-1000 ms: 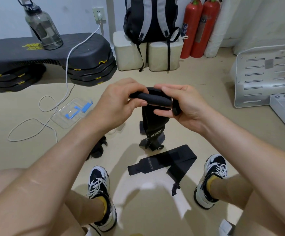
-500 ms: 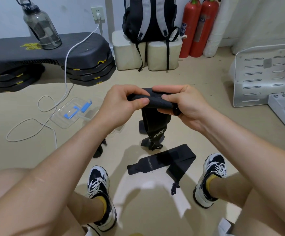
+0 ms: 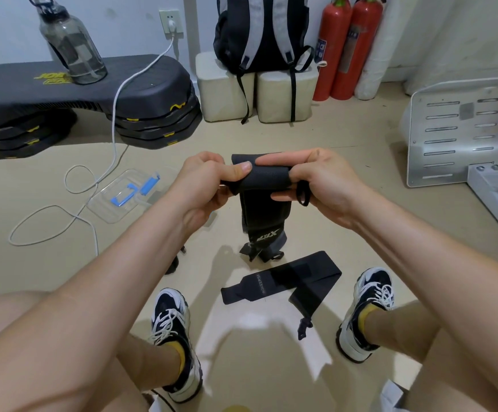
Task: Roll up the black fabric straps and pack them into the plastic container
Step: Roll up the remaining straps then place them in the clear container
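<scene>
Beige floor (image 3: 345, 179) carries a flat strap (image 3: 280, 281) and, leftward, the clear container (image 3: 123, 194). Left hand (image 3: 209, 185) and right hand (image 3: 316, 179) each pinch the rolled top of a hanging strap (image 3: 259, 179) in mid-air.

We see through one wide-angle camera worn on the head, facing forward and down. It sits close above our left hand (image 3: 209, 185) and right hand (image 3: 316, 179), which grip the black strap (image 3: 259, 176) mid-frame. Our shoes (image 3: 170, 322) mark the near edge of the floor (image 3: 360, 138); the wall (image 3: 129, 25) closes its far edge.
</scene>
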### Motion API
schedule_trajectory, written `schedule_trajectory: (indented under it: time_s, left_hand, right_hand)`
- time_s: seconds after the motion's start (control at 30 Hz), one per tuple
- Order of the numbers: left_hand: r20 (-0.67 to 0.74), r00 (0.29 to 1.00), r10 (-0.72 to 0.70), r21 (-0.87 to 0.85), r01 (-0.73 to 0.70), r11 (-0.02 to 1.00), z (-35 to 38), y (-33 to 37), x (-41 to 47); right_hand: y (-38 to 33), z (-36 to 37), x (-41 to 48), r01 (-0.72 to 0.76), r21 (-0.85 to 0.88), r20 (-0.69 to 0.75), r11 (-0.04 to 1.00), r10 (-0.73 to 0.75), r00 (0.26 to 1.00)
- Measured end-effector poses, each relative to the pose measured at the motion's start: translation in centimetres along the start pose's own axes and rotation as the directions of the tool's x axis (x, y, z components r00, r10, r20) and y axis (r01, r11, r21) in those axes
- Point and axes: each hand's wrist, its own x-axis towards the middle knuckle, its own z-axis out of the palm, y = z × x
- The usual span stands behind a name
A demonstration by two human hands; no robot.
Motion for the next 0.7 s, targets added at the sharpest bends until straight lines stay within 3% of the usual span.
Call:
schedule_trajectory:
  time_s: [0.17, 0.3, 0.37, 0.47, 0.53, 0.6, 0.63, 0.7]
  left_hand:
    - [-0.154, 0.988, 0.028, -0.006, -0.03, 1.0, 0.3, -0.5, 0.8]
    - [-0.155, 0.982, 0.111, 0.047, -0.105, 0.993, 0.7, -1.1, 0.9]
    - [-0.159, 0.977, 0.14, 0.092, -0.127, 0.988, 0.9, -1.3, 0.9]
    - [-0.111, 0.968, 0.226, 0.324, -0.18, 0.929, 1.1, -1.6, 0.8]
    - [-0.016, 0.91, 0.415, 0.553, -0.338, 0.762, 1.1, -1.8, 0.8]
    - [0.141, 0.762, 0.632, 0.656, -0.55, 0.517, 0.8, -1.5, 0.5]
    - [0.249, 0.697, 0.672, 0.668, -0.626, 0.402, 0.6, -1.3, 0.1]
    - [0.405, 0.655, 0.638, 0.713, -0.663, 0.228, 0.6, -1.1, -0.4]
  right_hand:
    - [0.2, 1.2, -0.9, 0.023, -0.034, 0.146, 0.999, -0.018, 0.989]
    - [0.8, 2.2, -0.8, 0.075, -0.086, -0.052, 0.993, -0.08, 0.995]
    - [0.9, 2.3, -0.7, 0.07, -0.122, -0.076, 0.99, -0.079, 0.994]
    - [0.6, 2.0, -0.6, 0.042, -0.163, -0.145, 0.986, -0.066, 0.987]
    - [0.0, 1.5, -0.6, 0.013, -0.166, -0.169, 0.986, -0.042, 0.985]
    - [-0.4, 0.9, -0.4, -0.025, -0.123, -0.2, 0.992, 0.0, 0.98]
    - [-0.5, 0.7, -0.3, -0.045, -0.095, -0.213, 0.994, 0.024, 0.977]
    - [-0.5, 0.6, -0.1, -0.093, -0.042, -0.21, 0.995, 0.083, 0.974]
